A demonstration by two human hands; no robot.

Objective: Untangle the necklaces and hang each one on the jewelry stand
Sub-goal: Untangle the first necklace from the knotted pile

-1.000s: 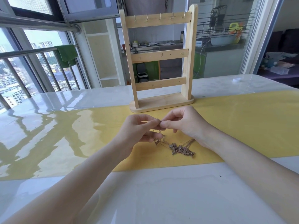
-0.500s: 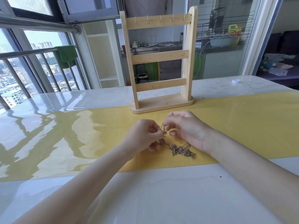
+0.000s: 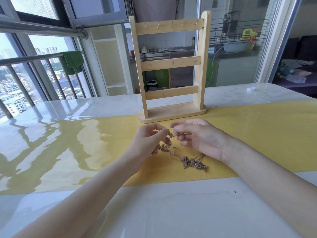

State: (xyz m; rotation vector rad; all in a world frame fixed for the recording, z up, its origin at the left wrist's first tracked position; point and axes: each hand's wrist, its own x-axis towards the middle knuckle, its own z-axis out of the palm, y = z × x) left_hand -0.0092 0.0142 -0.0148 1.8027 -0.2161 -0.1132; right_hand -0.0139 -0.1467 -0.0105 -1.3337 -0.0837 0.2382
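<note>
At mid-frame my left hand and right hand each pinch the tangled gold chain necklaces, which trail down onto the yellow mat. The pale wooden three-bar jewelry stand stands just above them, hooks bare.

Both hands pinch the tangled necklaces: left hand, right hand. The rest is heaped on the yellow mat, wooden jewelry stand just behind.

Pale natural-wood jewelry stand with small gold hooks, dull gold necklaces, yellow runner across glossy white table, green towel far left, white cap far right
</note>
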